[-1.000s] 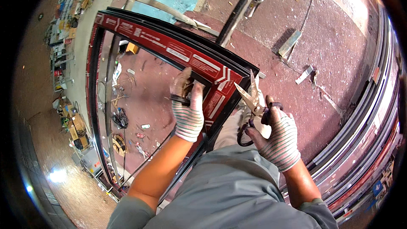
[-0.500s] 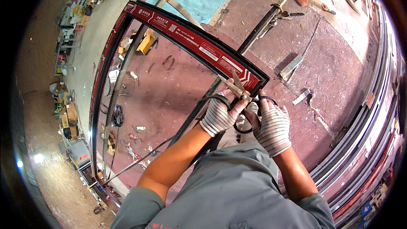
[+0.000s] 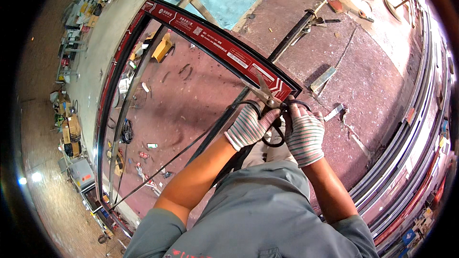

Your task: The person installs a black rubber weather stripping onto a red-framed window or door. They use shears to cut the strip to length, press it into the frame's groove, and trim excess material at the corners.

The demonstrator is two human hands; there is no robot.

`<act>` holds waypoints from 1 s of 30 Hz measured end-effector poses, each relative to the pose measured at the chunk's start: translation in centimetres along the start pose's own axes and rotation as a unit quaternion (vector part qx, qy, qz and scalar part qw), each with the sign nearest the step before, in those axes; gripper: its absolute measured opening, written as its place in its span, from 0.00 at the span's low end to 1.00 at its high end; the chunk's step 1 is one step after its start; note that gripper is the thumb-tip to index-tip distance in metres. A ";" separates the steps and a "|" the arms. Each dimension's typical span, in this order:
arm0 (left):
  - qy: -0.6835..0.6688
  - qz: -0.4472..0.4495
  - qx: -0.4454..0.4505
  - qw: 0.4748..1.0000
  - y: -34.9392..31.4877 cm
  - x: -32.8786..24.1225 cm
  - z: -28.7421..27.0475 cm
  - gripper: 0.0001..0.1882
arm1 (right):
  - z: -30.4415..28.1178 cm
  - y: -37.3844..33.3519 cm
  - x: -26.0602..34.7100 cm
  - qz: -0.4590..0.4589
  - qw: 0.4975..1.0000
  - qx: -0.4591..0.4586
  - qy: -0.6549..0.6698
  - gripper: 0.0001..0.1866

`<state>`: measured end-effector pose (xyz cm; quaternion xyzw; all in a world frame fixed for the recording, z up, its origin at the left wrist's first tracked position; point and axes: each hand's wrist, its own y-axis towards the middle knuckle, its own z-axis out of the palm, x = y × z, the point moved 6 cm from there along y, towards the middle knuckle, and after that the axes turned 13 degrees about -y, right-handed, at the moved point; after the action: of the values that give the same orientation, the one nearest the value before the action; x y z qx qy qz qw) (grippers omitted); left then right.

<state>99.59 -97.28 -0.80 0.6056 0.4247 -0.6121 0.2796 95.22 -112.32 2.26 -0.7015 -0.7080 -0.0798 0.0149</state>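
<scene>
Both gloved hands, left (image 3: 248,126) and right (image 3: 304,134), closed their grip on scissors (image 3: 268,102) at the frame's (image 3: 224,50) corner, apparently trimming the black sealing strip (image 3: 191,145); the cut likely needed steady alignment.

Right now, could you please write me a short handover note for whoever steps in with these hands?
Left hand: gloved, on the scissors and the black strip at the frame corner.
Right hand: gloved, gripping the scissors' black handles.
Frame: red-and-black, lying flat on the reddish floor, its near corner at the hands.
Scissors: blades point up-left along the top rail; open or shut, cannot tell.
Done: strip runs along the frame edge down to the lower left.
Left: whether the strip is cut cannot be told; check the corner first.
</scene>
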 end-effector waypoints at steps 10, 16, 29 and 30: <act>-0.259 -0.055 -0.031 0.964 0.3 1.1 0.0 0.16 | -2.9 -0.3 -3.5 -0.011 0.970 -0.154 0.187 0.16; -0.260 -0.126 -0.006 0.957 0.4 0.5 -0.8 0.16 | 2.5 -0.9 -7.3 -0.026 0.985 -0.158 0.059 0.28; -0.321 -0.066 0.043 0.944 0.6 -0.4 -0.4 0.19 | 2.4 3.2 0.1 -0.038 0.905 -0.100 0.411 0.36; -0.299 -0.052 0.030 0.952 0.8 0.3 -0.4 0.13 | 2.6 3.3 0.4 -0.044 0.897 -0.088 0.431 0.31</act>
<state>100.46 -97.29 -1.22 0.3797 0.3342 -0.7912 0.3437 98.75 -111.57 0.05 -0.5653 -0.6526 -0.4367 0.2528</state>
